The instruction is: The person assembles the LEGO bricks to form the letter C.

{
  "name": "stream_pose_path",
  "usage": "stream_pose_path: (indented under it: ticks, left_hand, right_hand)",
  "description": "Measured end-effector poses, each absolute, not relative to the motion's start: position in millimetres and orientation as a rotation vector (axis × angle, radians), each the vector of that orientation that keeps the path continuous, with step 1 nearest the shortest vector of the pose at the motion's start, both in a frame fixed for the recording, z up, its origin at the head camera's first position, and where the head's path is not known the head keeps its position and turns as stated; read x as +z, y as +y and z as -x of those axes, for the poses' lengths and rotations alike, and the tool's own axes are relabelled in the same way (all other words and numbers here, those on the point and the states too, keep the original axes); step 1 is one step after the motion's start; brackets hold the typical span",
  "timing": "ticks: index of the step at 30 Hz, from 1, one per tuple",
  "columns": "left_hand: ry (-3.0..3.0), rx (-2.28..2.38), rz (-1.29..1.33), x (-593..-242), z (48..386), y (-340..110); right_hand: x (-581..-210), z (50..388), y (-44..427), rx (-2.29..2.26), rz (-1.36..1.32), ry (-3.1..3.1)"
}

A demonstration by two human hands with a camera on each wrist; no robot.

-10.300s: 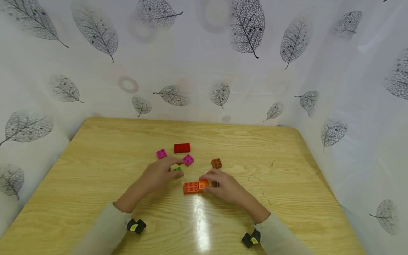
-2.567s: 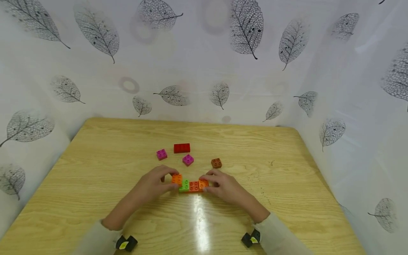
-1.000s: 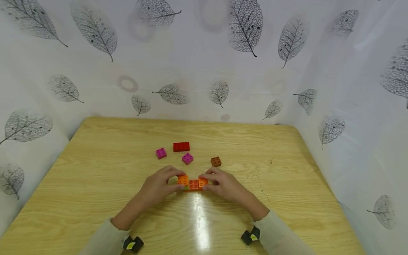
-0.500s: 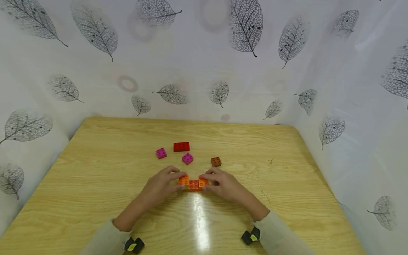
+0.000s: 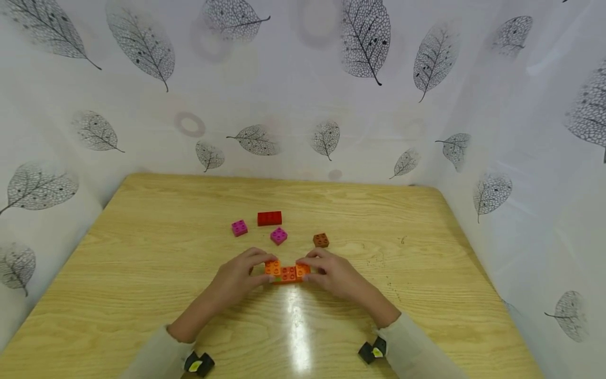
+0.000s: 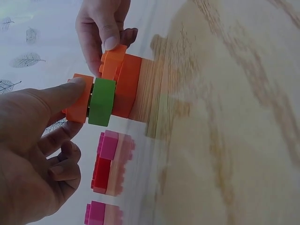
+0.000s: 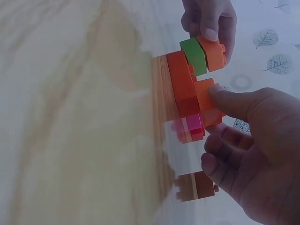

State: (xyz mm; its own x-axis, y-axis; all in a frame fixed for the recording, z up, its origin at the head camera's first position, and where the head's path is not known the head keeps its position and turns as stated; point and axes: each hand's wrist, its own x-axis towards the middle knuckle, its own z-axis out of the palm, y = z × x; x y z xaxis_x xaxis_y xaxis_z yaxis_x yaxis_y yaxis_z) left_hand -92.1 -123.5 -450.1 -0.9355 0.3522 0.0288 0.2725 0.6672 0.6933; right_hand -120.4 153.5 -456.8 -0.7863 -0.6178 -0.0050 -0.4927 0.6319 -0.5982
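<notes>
Because the long red-orange brick [image 5: 288, 274] lies flat on the surface [image 5: 189, 210], studs up, it seems to serve as the base for the pieces gripped over its two ends. On the right end sits an orange brick [image 5: 302, 271], which the right hand [image 5: 337, 275] pinches with its thumb on the near side and fingers on the far side, a hold that probably steadies the whole stack. At the other end is a green brick [image 6: 101, 101], apparently reaching a little past the base; above it the left hand [image 5: 239, 272] pinches a second orange brick [image 5: 272, 267] in the same manner. A dark seam shows between those two, so they may not be fully pressed together. Gripping by the sides leaves the studs in sight, which likely helps with lining up. Beyond the hands, two pink bricks [image 5: 239, 228], a red brick [image 5: 269, 218] and a brown brick [image 5: 321, 240] lie apart, presumably out of the way yet within reach.
</notes>
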Motion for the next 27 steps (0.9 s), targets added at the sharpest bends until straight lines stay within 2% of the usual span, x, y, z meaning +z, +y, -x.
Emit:
stream_pose_path:
  ticks: [27]
  left_hand:
    - [2.965,0.916,-0.688,-447.8,92.6,-120.3]
  right_hand:
    - [-456.2,120.9,154.3,-0.866,0.967,2.66]
